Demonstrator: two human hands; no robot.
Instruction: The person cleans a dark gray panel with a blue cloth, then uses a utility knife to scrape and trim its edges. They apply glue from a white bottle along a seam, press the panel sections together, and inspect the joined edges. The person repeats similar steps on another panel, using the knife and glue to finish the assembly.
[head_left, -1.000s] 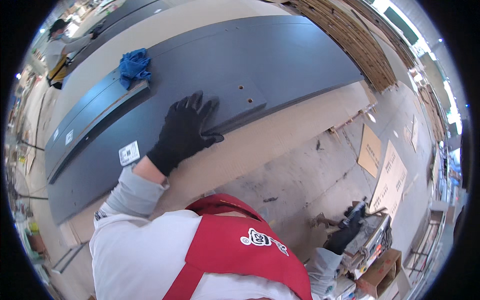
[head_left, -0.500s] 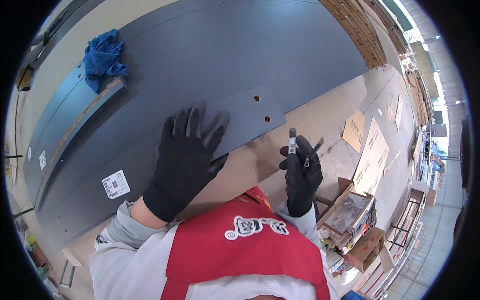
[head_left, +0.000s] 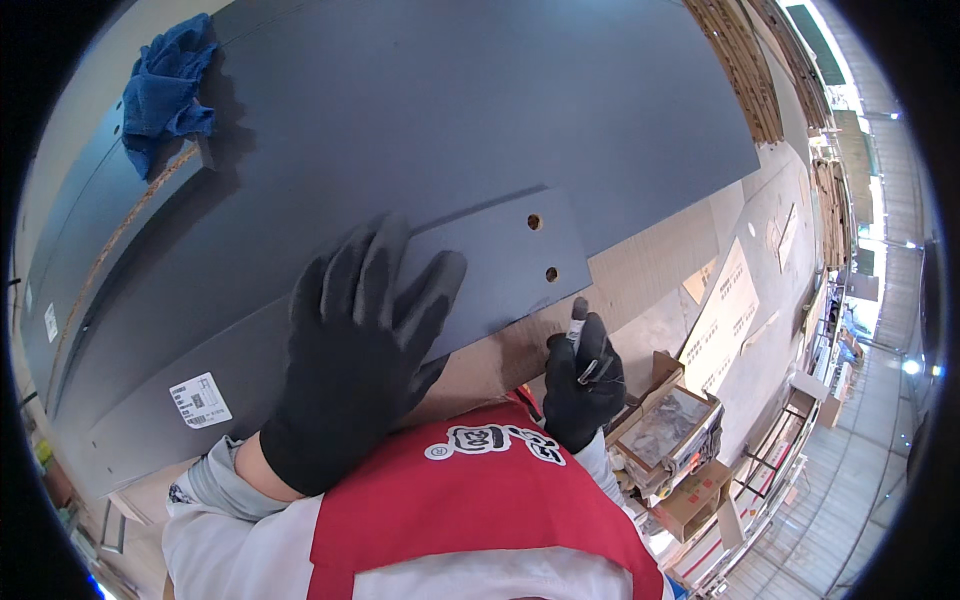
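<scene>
My left hand (head_left: 355, 350), in a black glove, lies flat with fingers spread on a long dark grey board (head_left: 490, 265). Two round holes (head_left: 534, 222) go through that board near its right end, and a white label (head_left: 200, 400) sticks to its left part. Just off the board's near edge, my right hand (head_left: 585, 385), also gloved, is closed round a slim marker-like stick (head_left: 577, 325) with a white band and dark tip. A small metallic piece shows at its fingers; its kind is unclear. Beneath the board lies a wide dark grey panel (head_left: 450, 110).
A crumpled blue cloth (head_left: 168, 90) rests at the far left by a board with a raw chipboard edge (head_left: 150, 190). Stacked brown boards (head_left: 740, 70) stand far right. An open-topped crate (head_left: 665, 425), a cardboard box (head_left: 690, 500) and flat cardboard (head_left: 722, 320) lie on the right.
The long board now sits at a slight angle, a shadow gap along its far edge. My right hand has come nearer the board's corner, the stick still in it. The view has shifted.
</scene>
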